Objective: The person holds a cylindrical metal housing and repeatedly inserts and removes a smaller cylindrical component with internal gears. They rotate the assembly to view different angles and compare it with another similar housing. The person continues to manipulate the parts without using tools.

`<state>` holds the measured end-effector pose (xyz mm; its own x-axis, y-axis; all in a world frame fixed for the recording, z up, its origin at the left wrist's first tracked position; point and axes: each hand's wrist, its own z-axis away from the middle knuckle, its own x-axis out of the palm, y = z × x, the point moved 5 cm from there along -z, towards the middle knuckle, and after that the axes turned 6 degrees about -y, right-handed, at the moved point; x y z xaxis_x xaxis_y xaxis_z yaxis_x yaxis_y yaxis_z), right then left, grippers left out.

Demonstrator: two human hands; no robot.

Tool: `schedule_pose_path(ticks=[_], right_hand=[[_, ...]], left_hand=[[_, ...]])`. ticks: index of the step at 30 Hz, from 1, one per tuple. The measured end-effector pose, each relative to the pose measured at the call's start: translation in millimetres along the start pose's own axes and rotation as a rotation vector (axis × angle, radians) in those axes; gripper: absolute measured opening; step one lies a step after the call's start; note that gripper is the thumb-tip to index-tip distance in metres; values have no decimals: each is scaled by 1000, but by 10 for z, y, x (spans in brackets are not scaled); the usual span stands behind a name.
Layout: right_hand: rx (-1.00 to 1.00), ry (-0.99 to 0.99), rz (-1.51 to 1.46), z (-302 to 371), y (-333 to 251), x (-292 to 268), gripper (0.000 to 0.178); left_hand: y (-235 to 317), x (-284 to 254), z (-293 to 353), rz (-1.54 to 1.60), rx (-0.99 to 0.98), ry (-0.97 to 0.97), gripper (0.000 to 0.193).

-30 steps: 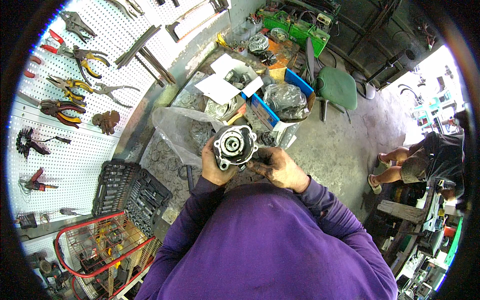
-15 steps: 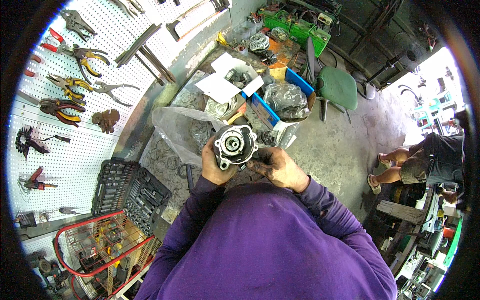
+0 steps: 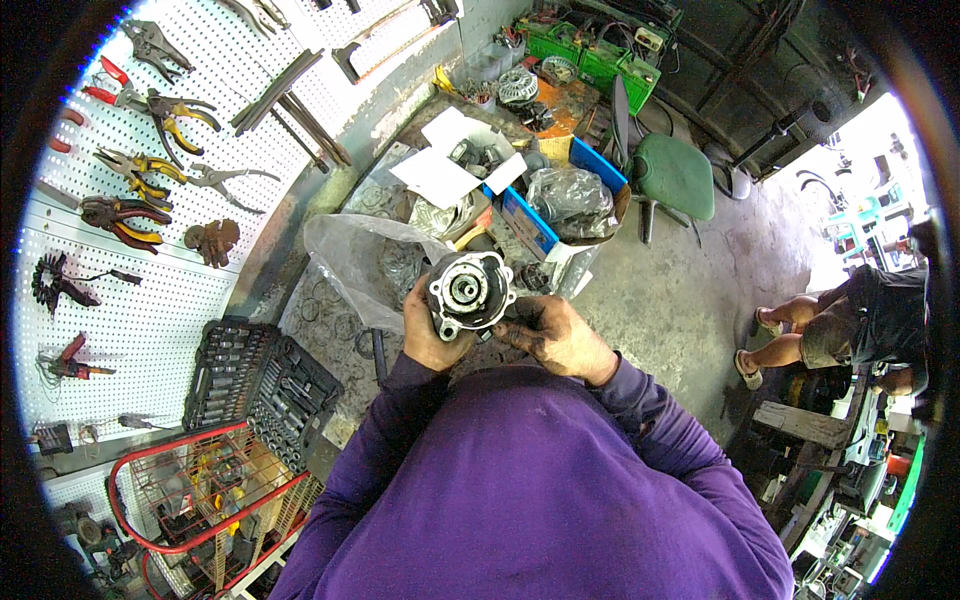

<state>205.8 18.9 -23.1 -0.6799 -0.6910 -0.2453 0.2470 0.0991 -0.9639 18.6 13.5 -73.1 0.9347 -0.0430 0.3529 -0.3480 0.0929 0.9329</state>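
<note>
A round cast-metal housing [image 3: 490, 297], with bolt lugs on its rim and a bearing-like hub inside, is held up in front of me, its open face toward me. My left hand [image 3: 430, 335] is wrapped around its left side. At its lower right edge, my right hand [image 3: 556, 338] has its blackened fingers pinched together against the rim; whether a small part sits between them is hidden. Behind the housing, a clear plastic bag [image 3: 350, 262] lies on the cluttered workbench [image 3: 318, 318].
A blue cardboard box [image 3: 530, 222] with bagged parts and an open white box [image 3: 430, 178] stand beyond my hands. Left are a socket set [image 3: 262, 388], a red-rimmed wire cart [image 3: 180, 548] and a pegboard [image 3: 70, 235] of pliers. A green chair [image 3: 676, 176] and another person [image 3: 865, 325] are right.
My hands and the housing stay almost where they were. At the far right, the other person's hand has shifted slightly.
</note>
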Motion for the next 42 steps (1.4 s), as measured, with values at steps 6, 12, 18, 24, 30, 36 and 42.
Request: schedule_pose_path(ticks=[6,12,18,24,30,36,42], right_hand=[[-16,-15,48,6,-12,0,32],[-13,-7,20,-9,84,25,32],[-54,18,-4,2,80,16,34],[-15,-21,36,0,82,8,30],[-41,-18,34,2,38,0,30],[-52,-4,-3,-4,63,13,34],[6,-28,42,0,106,22,31]], left_hand=[[-108,28,-10,515,-104,-36,43],[-52,-6,-6,134,-12,7,43],[-30,-1,-18,68,-53,18,42],[-44,0,-35,149,-91,-7,42],[-41,25,-42,262,-112,-19,41],[-52,36,-31,306,-97,-3,41],[-17,14,-18,61,7,0,42]])
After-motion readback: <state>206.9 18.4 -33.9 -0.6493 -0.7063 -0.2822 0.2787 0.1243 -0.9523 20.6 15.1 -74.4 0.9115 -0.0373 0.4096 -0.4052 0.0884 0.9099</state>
